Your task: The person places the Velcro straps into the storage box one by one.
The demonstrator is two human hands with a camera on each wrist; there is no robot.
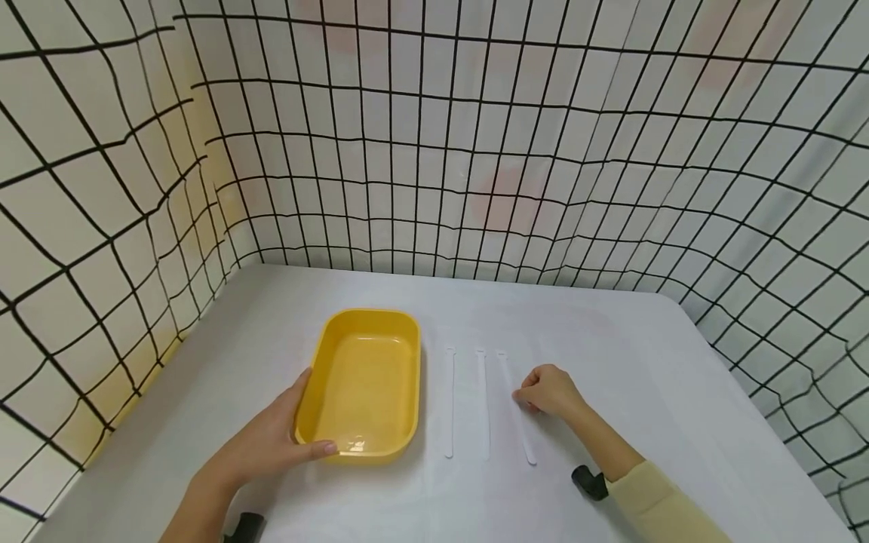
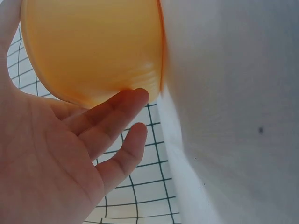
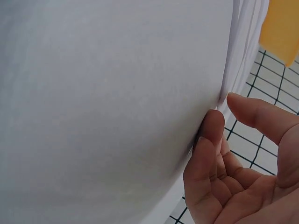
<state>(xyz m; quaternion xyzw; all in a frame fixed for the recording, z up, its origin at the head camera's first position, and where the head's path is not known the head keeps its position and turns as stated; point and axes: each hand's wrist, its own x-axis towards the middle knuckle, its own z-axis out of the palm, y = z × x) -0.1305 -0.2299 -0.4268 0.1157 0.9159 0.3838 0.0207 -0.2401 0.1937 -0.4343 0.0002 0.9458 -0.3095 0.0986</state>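
White table (image 1: 611,339): yellow tray (image 1: 370,377), three thin white strips (image 1: 483,407) right of it.

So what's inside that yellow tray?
Inside the yellow tray, only its own smooth floor shows, with a bright reflection near the close end. The thumb of the left hand covers part of the near rim; the tray hides the white table beneath it.

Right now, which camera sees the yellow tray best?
The head view: it shows nearly all of the yellow tray, inside and rim. The left wrist view shows a close-up part, cut off at the top; the right wrist view catches just a piece in the upper right corner.
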